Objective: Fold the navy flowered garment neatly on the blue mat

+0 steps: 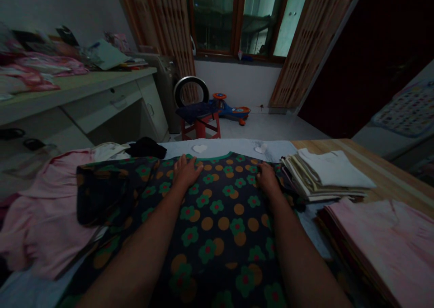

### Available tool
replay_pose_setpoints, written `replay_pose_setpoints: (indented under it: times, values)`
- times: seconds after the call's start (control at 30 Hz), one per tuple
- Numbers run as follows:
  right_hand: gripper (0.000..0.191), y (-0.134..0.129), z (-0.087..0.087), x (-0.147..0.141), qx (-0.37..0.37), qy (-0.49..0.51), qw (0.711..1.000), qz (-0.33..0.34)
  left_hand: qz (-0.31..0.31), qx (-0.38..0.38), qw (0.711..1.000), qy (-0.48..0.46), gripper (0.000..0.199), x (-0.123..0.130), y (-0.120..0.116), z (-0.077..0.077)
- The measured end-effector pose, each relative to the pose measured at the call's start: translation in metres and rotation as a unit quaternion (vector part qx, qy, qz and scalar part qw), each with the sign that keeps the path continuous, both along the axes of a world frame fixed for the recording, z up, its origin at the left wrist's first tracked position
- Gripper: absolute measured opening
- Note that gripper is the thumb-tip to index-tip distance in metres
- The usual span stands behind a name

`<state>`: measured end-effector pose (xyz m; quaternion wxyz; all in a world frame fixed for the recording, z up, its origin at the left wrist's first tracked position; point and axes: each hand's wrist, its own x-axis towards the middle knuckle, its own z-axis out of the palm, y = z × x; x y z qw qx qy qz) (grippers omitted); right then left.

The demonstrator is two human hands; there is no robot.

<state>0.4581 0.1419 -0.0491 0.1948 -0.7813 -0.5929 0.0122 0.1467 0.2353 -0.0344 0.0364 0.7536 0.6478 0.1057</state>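
A dark long-sleeved top [217, 208] with green flowers, orange dots and a green neckline lies spread out before me. My left hand [186, 172] rests flat near its left shoulder, fingers apart. At the opposite shoulder, my right hand [267, 177] has its fingers curled on the cloth by the edge. The left sleeve [105, 190] stretches out sideways and partly covers a pink garment. Most of the right sleeve is hidden by my right arm and the neighbouring pile. The top's lower end runs under my forearms and out of view.
Folded light clothes [335, 170] are stacked at the right, with a folded pink pile [389, 235] nearer me. Loose pink clothing [57, 208] and a black cloth [147, 148] lie left. Beyond stand a red stool [200, 129], a blue ride-on toy [233, 111] and a white desk [101, 104].
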Motion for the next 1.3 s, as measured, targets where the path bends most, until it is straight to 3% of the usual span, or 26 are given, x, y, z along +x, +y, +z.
replay_pose_setpoints:
  times: [0.13,0.3,0.5,0.67,0.77,0.9,1.07,1.2,1.3]
  values:
    - [0.056,-0.003,0.009,-0.017,0.006,-0.012,1.0,0.01,0.004,0.008,1.0,-0.002,0.062,0.0,0.001,-0.002]
    - [0.038,-0.009,0.02,-0.037,-0.056,0.006,0.997,0.054,0.004,0.01,1.0,-0.003,0.06,0.001,0.001,-0.003]
    - [0.055,-0.012,0.013,-0.05,-0.102,0.037,0.993,0.049,0.005,0.025,1.0,-0.011,0.057,0.002,-0.001,-0.002]
    - [0.05,-0.008,0.005,-0.048,-0.06,0.045,0.997,0.033,-0.009,0.066,0.998,-0.02,0.05,0.001,-0.004,0.0]
    - [0.045,-0.006,0.003,-0.042,-0.019,0.058,0.998,0.027,-0.073,0.109,0.991,-0.012,0.04,0.004,-0.012,0.003]
    - [0.054,-0.004,0.008,-0.037,0.002,0.061,0.998,0.01,-0.192,0.093,0.977,-0.015,0.03,0.027,-0.042,0.014]
    - [0.049,-0.014,0.04,-0.029,-0.044,0.061,0.996,0.054,-0.291,-0.022,0.956,-0.041,0.039,0.084,-0.1,0.028]
    - [0.041,-0.04,0.068,-0.025,0.054,0.024,0.998,-0.016,-0.341,-0.057,0.936,-0.072,0.046,0.12,-0.132,0.025]
    - [0.036,-0.061,0.076,-0.03,0.071,-0.009,0.994,-0.08,-0.34,-0.052,0.935,-0.086,0.053,0.133,-0.142,0.013]
